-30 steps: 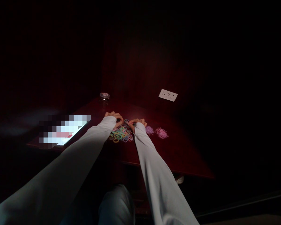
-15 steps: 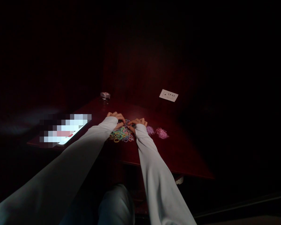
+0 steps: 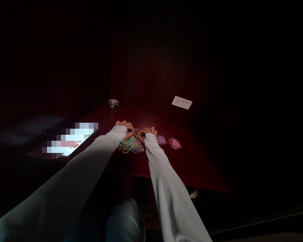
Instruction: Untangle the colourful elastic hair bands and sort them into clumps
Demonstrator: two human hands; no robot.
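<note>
L hand (image 3: pixel 125 127): curled at multicol. bands (image 3: pixel 129 144), can't tell grip
R hand (image 3: pixel 147 131): curled too, hold unclear
Purple bunch (image 3: pixel 162 140): by my R wrist

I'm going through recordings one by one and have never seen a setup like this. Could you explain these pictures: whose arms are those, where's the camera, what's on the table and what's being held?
There's no machine: these are a person's own bare hands, the left hand and right hand, below pale sleeves. One camera, worn on the person's head, looks forward and down.

On the dark red table is a pile of colourful rings, with both hands at its far side. Right of it are a purple bundle and a pink bundle. A lit screen, partly pixelated, lies to the left; a small lidded container stands farther back.

The fingers are curled, but it's too dark and small to tell what they hold.
</note>
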